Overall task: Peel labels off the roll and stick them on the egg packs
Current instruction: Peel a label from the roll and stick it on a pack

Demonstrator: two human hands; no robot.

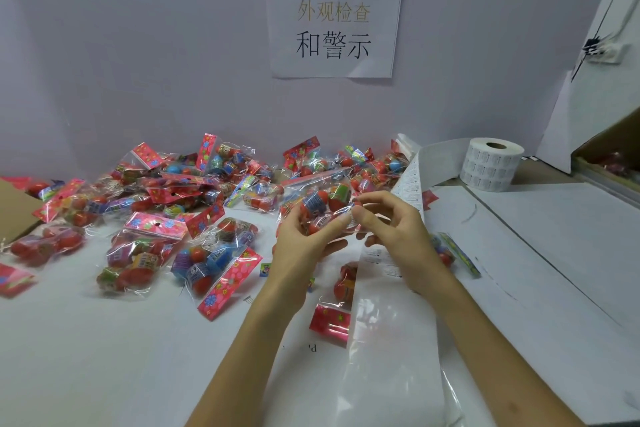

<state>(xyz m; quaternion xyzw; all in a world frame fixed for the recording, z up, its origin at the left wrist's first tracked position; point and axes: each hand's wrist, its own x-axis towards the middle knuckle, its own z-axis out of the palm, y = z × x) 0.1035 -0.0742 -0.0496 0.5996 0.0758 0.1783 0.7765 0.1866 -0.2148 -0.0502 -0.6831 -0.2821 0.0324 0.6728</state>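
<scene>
The lilac wall [138, 45] is closing off the whole far edge of the white table [104, 357]. The table's near left part is lying bare, giving the widest free room.

A pile of egg packs [156, 211] is spreading across the far left and middle of the table, up against the wall. Its front edge is stopping short of the bare near area.

A glossy backing strip [391, 340] is trailing from the label roll [491, 165] toward the person. It is passing under the right forearm and running off the lower edge of the view. The roll is standing on end at the far right, near the wall and well apart from the pile. White sheets [554, 218] are covering the table to the right of the strip, and a cardboard box [606, 146] is bounding that side.

A paper sign [334, 24] is hanging taped on the wall above the pile.

The left hand [298, 236] is curling its fingers around an egg pack [322, 204], holding it lifted over the table between the pile and the strip. The right hand [391, 229] is pinching a small white label [351, 219] with bent thumb and forefinger against that pack's near side, its other fingers loosely curled.
</scene>
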